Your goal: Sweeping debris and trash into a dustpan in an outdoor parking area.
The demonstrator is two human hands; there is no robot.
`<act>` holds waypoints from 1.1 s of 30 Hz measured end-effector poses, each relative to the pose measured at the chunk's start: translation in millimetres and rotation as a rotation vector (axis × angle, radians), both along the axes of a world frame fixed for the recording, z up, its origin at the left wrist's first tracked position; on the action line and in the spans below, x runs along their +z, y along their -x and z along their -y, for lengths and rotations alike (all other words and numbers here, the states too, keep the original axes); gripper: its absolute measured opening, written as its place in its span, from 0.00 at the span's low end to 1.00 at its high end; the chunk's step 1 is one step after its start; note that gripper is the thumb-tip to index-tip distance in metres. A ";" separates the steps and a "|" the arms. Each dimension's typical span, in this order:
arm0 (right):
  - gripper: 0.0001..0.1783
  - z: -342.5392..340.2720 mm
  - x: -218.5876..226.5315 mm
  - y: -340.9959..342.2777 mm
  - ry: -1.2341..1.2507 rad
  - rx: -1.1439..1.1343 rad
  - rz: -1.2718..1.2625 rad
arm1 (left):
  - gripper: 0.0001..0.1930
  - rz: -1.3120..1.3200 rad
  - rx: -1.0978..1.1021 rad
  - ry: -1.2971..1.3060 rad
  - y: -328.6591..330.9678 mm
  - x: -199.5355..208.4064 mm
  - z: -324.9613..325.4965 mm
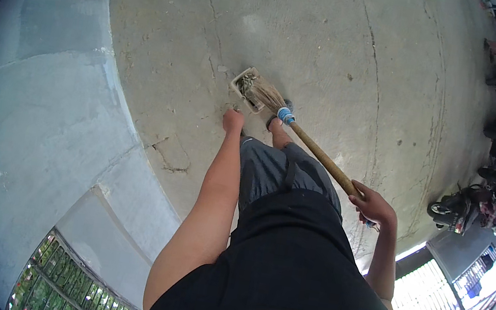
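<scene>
My right hand [374, 206] is closed round the upper part of a broom's handle [323, 156]. The broom slants down and away to the left, and a blue binding [286, 116] joins the handle to its straw-coloured bristles [268, 95]. The bristle ends rest in a pale rectangular tray [238, 76] that holds dark, leaf-like debris [247, 84]. My left hand [233, 121] is a fist just on the near side of the tray. What lies inside its fingers is hidden. One sandalled foot [274, 122] shows beside the bristles.
Cracked concrete floor [303, 41] spreads ahead, with small bits of litter. A smooth grey raised surface [37, 104] curves along the left, above a barred opening [75, 283] with greenery behind. Several motorcycles [467, 210] stand along the right, near a bright metal gate [432, 298].
</scene>
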State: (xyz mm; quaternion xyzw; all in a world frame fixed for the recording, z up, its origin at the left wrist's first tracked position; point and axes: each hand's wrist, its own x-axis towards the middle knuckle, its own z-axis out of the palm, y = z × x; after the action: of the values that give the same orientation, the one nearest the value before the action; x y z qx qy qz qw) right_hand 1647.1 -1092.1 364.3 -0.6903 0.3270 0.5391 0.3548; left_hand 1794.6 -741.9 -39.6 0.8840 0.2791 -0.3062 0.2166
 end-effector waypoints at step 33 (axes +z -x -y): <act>0.30 -219.2 -26.0 68.4 0.292 0.490 0.250 | 0.21 -0.250 0.087 0.292 116.1 -22.1 -164.8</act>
State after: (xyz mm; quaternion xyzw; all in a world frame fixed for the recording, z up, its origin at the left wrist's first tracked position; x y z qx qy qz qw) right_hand 1578.7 -873.0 338.3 -0.8532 0.1787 0.4668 0.1488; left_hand 1678.5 -577.2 -61.7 0.7852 0.2945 -0.4413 0.3192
